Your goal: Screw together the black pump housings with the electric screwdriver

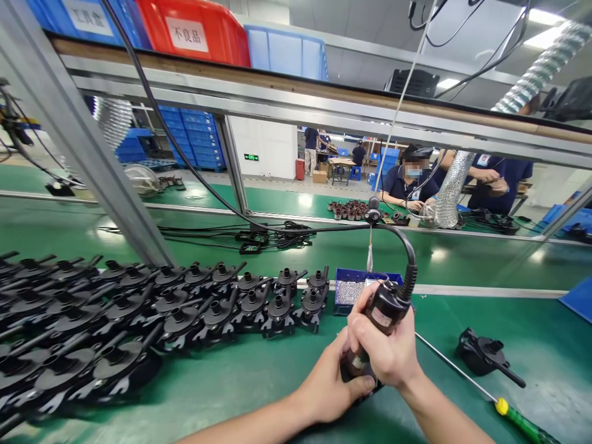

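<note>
On the green table (240, 382), the right hand (391, 351) grips the driver (383, 308) tight while the left hand (330, 385) holds a mostly hidden black part (354, 370) under it, so a tip that slips could jab the close fingers (358, 385).

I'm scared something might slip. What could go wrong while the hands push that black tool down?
1. The right hand grips the black electric screwdriver while the left hand steadies the part beneath it, mostly hidden; a slip could pinch the left fingers.
2. The tool's cable hangs above the blue screw tray; a tug might snag or spill it.
3. The green-handled screwdriver lies by the right forearm and might get knocked away.
</note>
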`<state>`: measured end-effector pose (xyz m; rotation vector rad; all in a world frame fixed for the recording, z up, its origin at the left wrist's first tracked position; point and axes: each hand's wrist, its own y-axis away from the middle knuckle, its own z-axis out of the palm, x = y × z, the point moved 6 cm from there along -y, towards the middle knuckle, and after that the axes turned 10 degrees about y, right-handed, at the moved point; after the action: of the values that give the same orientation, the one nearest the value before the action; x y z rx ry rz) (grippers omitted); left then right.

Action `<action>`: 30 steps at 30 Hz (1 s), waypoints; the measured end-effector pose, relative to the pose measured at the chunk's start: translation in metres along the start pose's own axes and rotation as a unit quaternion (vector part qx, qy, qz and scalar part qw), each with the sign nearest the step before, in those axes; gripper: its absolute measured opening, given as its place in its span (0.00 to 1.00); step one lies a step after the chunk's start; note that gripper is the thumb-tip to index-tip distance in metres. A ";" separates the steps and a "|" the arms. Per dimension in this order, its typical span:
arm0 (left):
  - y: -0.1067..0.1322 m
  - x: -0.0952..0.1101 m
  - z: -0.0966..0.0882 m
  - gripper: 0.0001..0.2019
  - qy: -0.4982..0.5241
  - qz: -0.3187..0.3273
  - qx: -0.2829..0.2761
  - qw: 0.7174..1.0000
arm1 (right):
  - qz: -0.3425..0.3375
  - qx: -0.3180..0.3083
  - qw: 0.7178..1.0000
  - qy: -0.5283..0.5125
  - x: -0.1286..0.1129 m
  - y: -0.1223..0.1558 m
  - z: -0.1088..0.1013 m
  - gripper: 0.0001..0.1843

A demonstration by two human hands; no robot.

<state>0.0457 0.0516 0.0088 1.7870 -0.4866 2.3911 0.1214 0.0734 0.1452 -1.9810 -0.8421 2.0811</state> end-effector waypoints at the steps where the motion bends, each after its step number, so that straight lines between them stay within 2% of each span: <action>1: 0.000 -0.003 -0.001 0.30 0.001 -0.008 -0.003 1.000 | 0.003 -0.003 1.000 -0.015 0.000 -0.001 0.000 0.07; 5: -0.001 -0.010 -0.007 0.36 0.008 -0.026 -0.013 1.000 | 0.002 -0.026 0.997 -0.074 -0.011 -0.007 -0.014 0.06; 9: -0.003 -0.009 -0.018 0.49 -0.018 -0.046 0.003 0.999 | -0.029 0.014 0.995 -0.099 -0.023 -0.017 -0.048 0.07; 13: -0.003 -0.005 -0.018 0.47 -0.018 -0.062 -0.005 0.998 | -0.027 0.030 0.999 -0.027 -0.015 -0.025 -0.065 0.06; 17: -0.002 -0.003 -0.016 0.46 -0.010 -0.063 -0.006 0.998 | -0.021 0.029 0.999 -0.001 -0.005 -0.029 -0.063 0.06; 22: -0.003 -0.006 -0.017 0.47 0.001 -0.079 -0.001 0.997 | 0.025 -0.013 0.999 0.040 -0.001 -0.032 -0.050 0.08; 30: -0.001 -0.012 -0.016 0.49 0.048 -0.083 0.023 0.995 | 0.037 -0.003 0.999 -0.003 0.004 -0.029 -0.035 0.08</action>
<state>0.0344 0.0585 -0.0061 1.6494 -0.2625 2.3762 0.1467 0.1094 0.1566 -2.0393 -0.7872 2.1288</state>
